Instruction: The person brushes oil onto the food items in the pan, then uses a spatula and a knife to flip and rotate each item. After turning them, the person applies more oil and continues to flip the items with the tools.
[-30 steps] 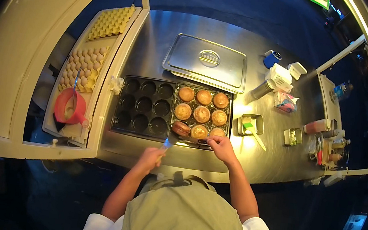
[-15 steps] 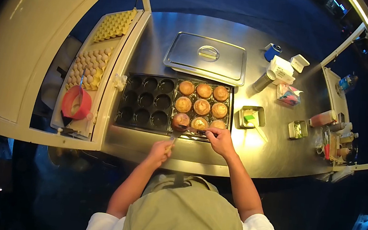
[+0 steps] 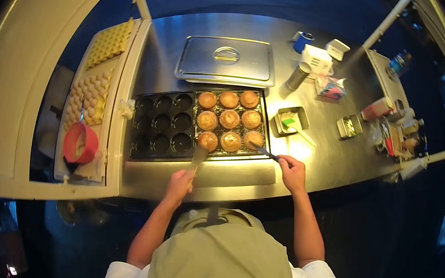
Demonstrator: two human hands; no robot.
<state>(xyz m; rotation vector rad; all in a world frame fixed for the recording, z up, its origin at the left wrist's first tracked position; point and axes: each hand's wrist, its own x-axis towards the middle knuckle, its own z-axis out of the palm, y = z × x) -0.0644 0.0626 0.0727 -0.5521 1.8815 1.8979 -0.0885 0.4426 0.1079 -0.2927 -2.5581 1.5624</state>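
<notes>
My left hand [image 3: 177, 185] is wrapped round the wooden handle of a flat scraper [image 3: 199, 155], its blade end close to the front-left bun in the mould pan. My right hand [image 3: 292, 174] grips a slim black-handled tool [image 3: 265, 152], whose tip reaches the front-right bun [image 3: 253, 139]. Several round golden-brown buns [image 3: 229, 119] fill the right half of the black pan. Its left half has bare round wells [image 3: 162, 121].
Behind the pan lies a lidded steel tray [image 3: 225, 62]. Right of it, a square tin [image 3: 297, 116] holds a green-headed brush [image 3: 300, 130]. Farther right are a metal shaker [image 3: 297, 76], tissue pack [image 3: 331, 89] and bottles [image 3: 378, 108]. A pink bowl [image 3: 80, 143] and egg trays [image 3: 89, 91] stand left.
My right hand has moved right, taking its tool from the front-left bun to the front-right one. The scraper stays near the front-left bun. The camera view has shifted and turned slightly.
</notes>
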